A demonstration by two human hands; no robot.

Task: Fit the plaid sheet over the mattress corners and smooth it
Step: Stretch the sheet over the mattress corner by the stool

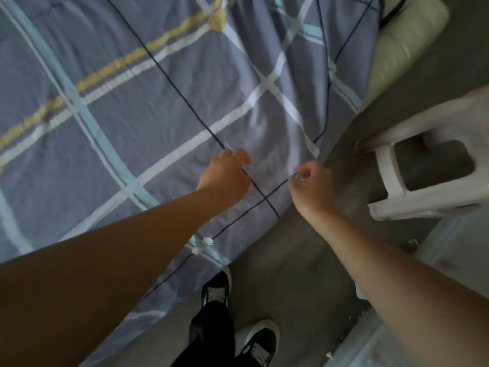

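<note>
Two hands of ours, a little apart, meet the plaid sheet (pixel 148 107) at the bed's near corner: the left hand (pixel 225 174) rests curled on its top, grip unclear through blur, while the right hand (pixel 312 184) pinches its edge beside a white stool (pixel 389 168).

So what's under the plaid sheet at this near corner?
Hidden: the plaid sheet drapes over the corner down toward the floor. Only a pale padded edge shows uncovered, upper right.

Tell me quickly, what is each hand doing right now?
Left hand: fingers curled, gripping the sheet near the corner.
Right hand: fingers curled, pinching the sheet's edge.
</note>
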